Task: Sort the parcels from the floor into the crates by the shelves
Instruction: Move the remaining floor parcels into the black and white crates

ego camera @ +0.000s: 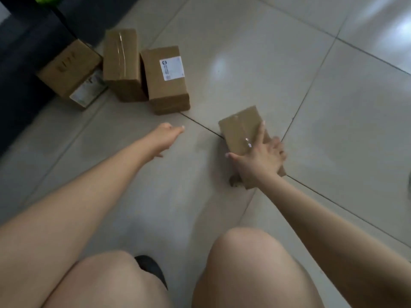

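Note:
Three brown cardboard parcels lie in a row on the tiled floor at the upper left: a tilted one [71, 70], a taped one [121, 61] and one with a white label [165, 74]. A smaller taped parcel [241, 130] sits apart at centre right. My right hand [259, 156] holds this small parcel from the near side, fingers spread over its top and thumb at its left edge. My left hand [165, 135] reaches out over the bare floor below the labelled parcel, fingers extended and touching nothing.
A dark piece of furniture [24, 63] fills the upper left behind the parcels. My bare knees [244, 263] and a black shoe [151, 270] are at the bottom. Glossy beige tiles [311, 107] stretch to the right.

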